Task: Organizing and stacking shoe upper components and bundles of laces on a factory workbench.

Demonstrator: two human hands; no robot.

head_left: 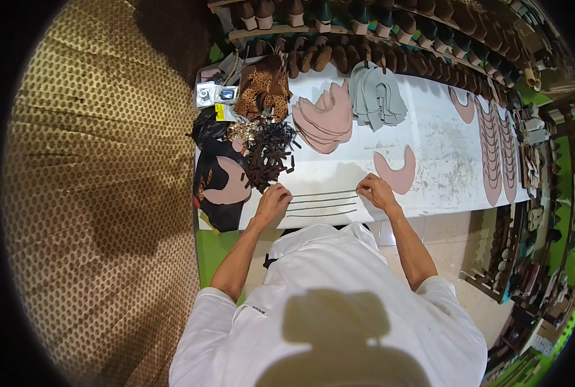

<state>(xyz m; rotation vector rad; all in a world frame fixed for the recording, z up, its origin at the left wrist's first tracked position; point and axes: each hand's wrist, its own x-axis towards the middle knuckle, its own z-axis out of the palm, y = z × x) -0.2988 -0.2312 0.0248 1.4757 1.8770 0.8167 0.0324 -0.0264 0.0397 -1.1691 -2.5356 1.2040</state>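
Note:
A thin dark chain-like strip (pixel 324 193) stretches sideways near the table's front edge. My left hand (pixel 274 201) pinches its left end, and the fingers of my right hand (pixel 375 191) are closed on the right end. Below it, several similar strips (pixel 323 208) lie roughly parallel on the white tabletop (pixel 339 168). Beyond my left hand is a heap of small dark brown pieces (pixel 265 162). A single pink U-shaped cut piece (pixel 397 178) rests just past my right hand.
Stacks of pink pieces (pixel 323 126) and grey pieces (pixel 372 103) lie farther back, beside leopard-print material (pixel 262 90). Rows of overlapping pink pieces (pixel 489 151) are at the right. Shelves of shoes (pixel 323 27) line the back. A patterned gold curtain (pixel 100 161) hangs at the left.

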